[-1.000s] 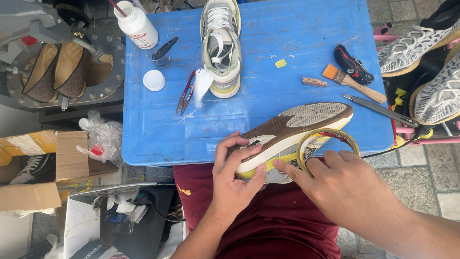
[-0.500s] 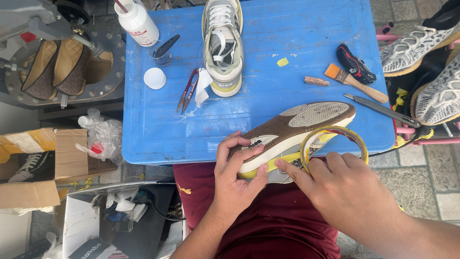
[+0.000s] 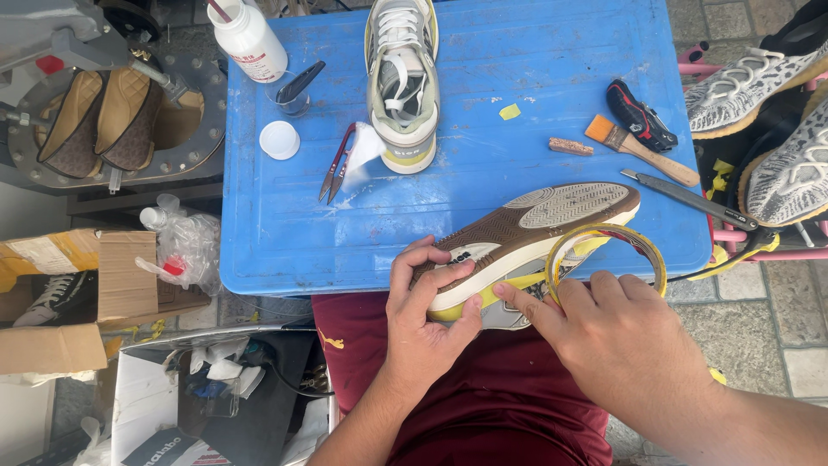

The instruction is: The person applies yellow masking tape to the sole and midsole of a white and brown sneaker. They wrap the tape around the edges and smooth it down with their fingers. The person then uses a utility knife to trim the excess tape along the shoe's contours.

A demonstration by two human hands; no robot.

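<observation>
Shoe [image 3: 517, 237] lies sole-up across the near edge of the blue bench [image 3: 517, 78], heel end over my lap, toe end pointing right and away. Brown and grey tread faces up, white midsole below it, yellow tape along the sidewall.

My left hand [image 3: 427, 324] clamps the heel end: fingers [image 3: 431, 272] curled over the sole, thumb pressed against the yellow strip on the side. Firm closed grip on the shoe.

My right hand [image 3: 617, 336] sits just beside it on the right. Index finger is stretched out, tip pressing the yellow tape against the midsole. The tape roll [image 3: 605, 255] stands on edge against the shoe's side with the other fingers resting at its lower rim; can't tell whether they actually pinch it.

Rest of the bench:
- second sneaker [image 3: 401, 82], upright, laces showing, far centre
- white bottle [image 3: 248, 39], far left corner
- small glass cup [image 3: 291, 95] with a dark tool in it, just beside the bottle
- white cap [image 3: 279, 140], near the cup
- red-handled snips [image 3: 335, 164], touching a scrap of white paper left of the second sneaker
- brush [image 3: 638, 147] with orange bristles, right side
- thin knife [image 3: 690, 198], near the brush, right edge

Two grey knit shoes [image 3: 768, 112] sit off the bench to the right.
</observation>
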